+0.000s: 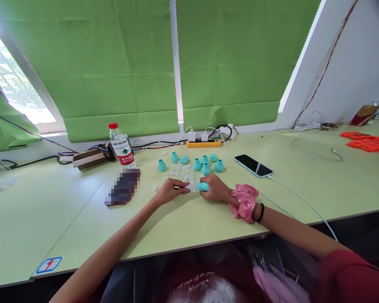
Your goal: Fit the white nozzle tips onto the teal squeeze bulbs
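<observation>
My right hand (217, 188) is wrapped around a small turquoise bulb-shaped piece (203, 187), which lies on its side with its end toward the left. From the other side, my left hand (171, 190) pinches a translucent white piece (193, 186) that meets the end of the turquoise one. How far one sits inside the other I cannot tell. Just beyond my hands lies a scatter of small translucent white pieces (183, 172). Around them are several more turquoise bulb-shaped pieces (205, 169), most upright with the narrow open neck on top, a few tipped over.
A water bottle (122, 147) with a red cap stands at the back left, near a pixelated dark object (123, 187). To the right, a phone (253, 165) is plugged into a white cable. An orange power strip (204, 144), an open cardboard box (90, 158) and cables line the back edge.
</observation>
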Demonstrator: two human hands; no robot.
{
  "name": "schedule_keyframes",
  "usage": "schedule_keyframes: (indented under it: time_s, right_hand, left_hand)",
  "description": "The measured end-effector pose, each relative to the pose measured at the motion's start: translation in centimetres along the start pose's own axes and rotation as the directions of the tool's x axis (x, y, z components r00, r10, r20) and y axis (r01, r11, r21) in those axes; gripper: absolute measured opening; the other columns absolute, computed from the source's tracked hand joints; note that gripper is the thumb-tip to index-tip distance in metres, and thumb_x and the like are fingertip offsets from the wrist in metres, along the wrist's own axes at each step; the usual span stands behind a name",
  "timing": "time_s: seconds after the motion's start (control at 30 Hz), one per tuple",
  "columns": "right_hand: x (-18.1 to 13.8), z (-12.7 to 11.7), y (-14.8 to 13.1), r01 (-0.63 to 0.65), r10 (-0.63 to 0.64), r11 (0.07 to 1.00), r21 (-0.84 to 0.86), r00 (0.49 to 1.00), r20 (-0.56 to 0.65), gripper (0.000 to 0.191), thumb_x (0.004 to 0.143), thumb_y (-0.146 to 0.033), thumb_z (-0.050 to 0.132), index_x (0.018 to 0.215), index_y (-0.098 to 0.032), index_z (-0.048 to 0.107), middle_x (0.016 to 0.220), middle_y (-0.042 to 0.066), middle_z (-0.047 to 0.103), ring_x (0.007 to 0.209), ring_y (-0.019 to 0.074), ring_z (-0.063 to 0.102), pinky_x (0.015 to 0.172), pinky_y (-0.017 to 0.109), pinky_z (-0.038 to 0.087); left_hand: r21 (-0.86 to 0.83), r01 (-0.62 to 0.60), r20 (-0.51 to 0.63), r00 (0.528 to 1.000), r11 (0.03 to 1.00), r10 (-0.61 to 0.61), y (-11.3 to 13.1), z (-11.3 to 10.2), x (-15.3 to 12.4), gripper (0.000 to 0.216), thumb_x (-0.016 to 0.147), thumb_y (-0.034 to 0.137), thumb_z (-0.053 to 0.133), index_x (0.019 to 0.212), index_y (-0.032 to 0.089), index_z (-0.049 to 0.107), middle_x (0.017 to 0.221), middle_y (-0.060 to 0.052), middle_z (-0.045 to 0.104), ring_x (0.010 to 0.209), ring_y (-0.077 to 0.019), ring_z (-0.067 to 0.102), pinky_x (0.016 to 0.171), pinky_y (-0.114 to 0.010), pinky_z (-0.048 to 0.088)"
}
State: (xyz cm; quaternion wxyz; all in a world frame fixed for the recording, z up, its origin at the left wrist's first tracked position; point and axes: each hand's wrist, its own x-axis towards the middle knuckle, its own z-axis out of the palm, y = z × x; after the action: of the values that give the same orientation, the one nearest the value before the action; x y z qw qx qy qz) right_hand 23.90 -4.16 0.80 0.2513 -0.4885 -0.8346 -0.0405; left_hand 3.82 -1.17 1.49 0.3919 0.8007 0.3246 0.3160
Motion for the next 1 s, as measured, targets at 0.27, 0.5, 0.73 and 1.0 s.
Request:
schedule_keyframes:
  time_s: [0.27, 0.5, 0.73, 1.0]
  right_hand:
    - [0.2, -0.4, 0.0, 0.009, -0.017, 0.994, 0.107, 0.997, 0.069, 0.004, 0.053, -0.016, 0.050, 0.049, -0.016, 0.048, 0.044, -0.003, 0.045, 0.044, 0.0092, 0.035, 0.046, 0.022, 0.028]
    - [0.2, -0.4, 0.3, 0.035, -0.060, 0.975, 0.217, 0.992, 0.110, 0.005, 0.053, -0.015, 0.050, 0.049, -0.015, 0.048, 0.044, -0.006, 0.039, 0.045, 0.0065, 0.031, 0.042, 0.019, 0.025]
    - [0.5, -1.0, 0.1, 0.090, -0.103, 0.958, 0.271, 0.994, 0.036, 0.002, 0.058, -0.016, 0.055, 0.060, -0.015, 0.054, 0.051, -0.005, 0.049, 0.047, 0.0081, 0.041, 0.046, 0.019, 0.033]
    - [1.1, -2.2, 1.7, -0.020, 0.084, 0.974, 0.227, 0.957, -0.278, 0.023, 0.073, -0.030, 0.052, 0.092, -0.017, 0.054, 0.092, 0.006, 0.058, 0.086, 0.0187, 0.053, 0.077, 0.029, 0.038]
  left_hand:
    - [0.090, -0.101, 0.017, 0.995, 0.991, 0.100, 0.9, 0.7, -0.5, 0.032, 0.068, 0.035, 0.061, 0.091, 0.013, 0.066, 0.059, 0.000, 0.052, 0.055, -0.0088, 0.041, 0.047, -0.019, 0.034]
    - [0.102, -0.146, 0.064, 0.988, 0.984, 0.139, 1.4, 0.8, -0.8, 0.028, 0.070, 0.035, 0.059, 0.086, 0.014, 0.067, 0.057, 0.001, 0.049, 0.053, -0.0077, 0.039, 0.045, -0.019, 0.032]
    - [0.094, -0.158, -0.053, 0.985, 0.983, 0.164, 1.4, 0.8, -0.5, 0.036, 0.071, 0.038, 0.057, 0.096, 0.013, 0.063, 0.069, -0.003, 0.055, 0.062, -0.0107, 0.049, 0.052, -0.020, 0.042]
    - [0.375, -0.115, -0.245, 0.945, 0.920, 0.218, 1.0, -2.0, 0.2, 0.041, 0.079, 0.039, 0.044, 0.110, 0.014, 0.054, 0.077, -0.005, 0.060, 0.067, -0.0120, 0.054, 0.059, -0.022, 0.045]
